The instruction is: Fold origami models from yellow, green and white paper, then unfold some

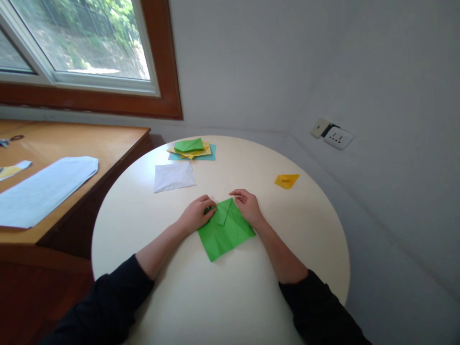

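A sheet of green paper (230, 237) lies on the round table before me, creased, with one corner folded inward near its far side. My left hand (197, 214) rests at its upper left edge, thumb and fingers closed on the paper there. Beside the far right corner is my right hand (247, 206), its fingers bent and slightly apart, with nothing visible between them. Its palm side covers part of the paper's right edge.
The round white table (172, 287) holds a flat white paper (174, 176), a pile of coloured papers (190, 148) and a folded yellow-orange paper (287, 180). On the left, a wooden desk (118, 136) carries white sheets (53, 187) and scissors (10, 141). Walls stand behind and right.
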{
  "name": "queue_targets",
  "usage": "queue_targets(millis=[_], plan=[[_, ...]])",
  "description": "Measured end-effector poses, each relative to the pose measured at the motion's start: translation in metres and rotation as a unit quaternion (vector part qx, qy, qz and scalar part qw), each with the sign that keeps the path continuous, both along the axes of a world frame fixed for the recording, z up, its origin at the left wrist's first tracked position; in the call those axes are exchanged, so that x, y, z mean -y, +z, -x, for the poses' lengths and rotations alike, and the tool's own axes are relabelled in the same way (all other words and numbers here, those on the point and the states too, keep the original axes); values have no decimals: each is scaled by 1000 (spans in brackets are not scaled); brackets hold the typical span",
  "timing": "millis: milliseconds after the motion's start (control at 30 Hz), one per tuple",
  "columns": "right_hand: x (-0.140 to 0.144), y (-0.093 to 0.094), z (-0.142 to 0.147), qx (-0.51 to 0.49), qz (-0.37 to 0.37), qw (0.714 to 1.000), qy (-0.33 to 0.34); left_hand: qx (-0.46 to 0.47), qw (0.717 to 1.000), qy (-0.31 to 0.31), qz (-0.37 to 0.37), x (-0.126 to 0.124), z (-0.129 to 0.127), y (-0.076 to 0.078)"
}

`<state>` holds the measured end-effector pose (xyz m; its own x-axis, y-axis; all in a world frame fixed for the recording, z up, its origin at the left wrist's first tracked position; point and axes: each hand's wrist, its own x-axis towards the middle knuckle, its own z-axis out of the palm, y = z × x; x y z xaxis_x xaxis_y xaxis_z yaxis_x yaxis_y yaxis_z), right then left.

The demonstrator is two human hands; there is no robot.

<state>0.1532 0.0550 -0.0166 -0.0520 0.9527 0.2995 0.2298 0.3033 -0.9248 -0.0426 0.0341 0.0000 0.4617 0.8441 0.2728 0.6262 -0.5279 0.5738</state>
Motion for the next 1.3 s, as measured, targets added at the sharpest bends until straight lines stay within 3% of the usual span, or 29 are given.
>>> queue_targets(millis=[133,300,500,667,833,933,1067,1300], plan=[[-4,-3,-2,-77,50,995,-26,72,996,55,-15,4,2,0],[-4,-3,-2,-131,62,988,-46,133,981,140,-24,13,7,0],[-3,-5,0,-194,75,976,-66,108,986,125,-31,26,12,-4],[4,-7,-2,-213,68,970,-97,13,994,89,-70,29,10,-7],[24,-10,-9,-152,30,977,-146,-97,984,84,-125,32,6,-9],[45,-7,-13,-6,-66,980,-187,-128,977,105,-132,37,4,-9],[81,1,-7,152,-161,954,-202,-156,971,135,-123,50,1,-8],[126,13,24,363,-116,917,-119,-194,954,197,-114,85,-7,-3]])
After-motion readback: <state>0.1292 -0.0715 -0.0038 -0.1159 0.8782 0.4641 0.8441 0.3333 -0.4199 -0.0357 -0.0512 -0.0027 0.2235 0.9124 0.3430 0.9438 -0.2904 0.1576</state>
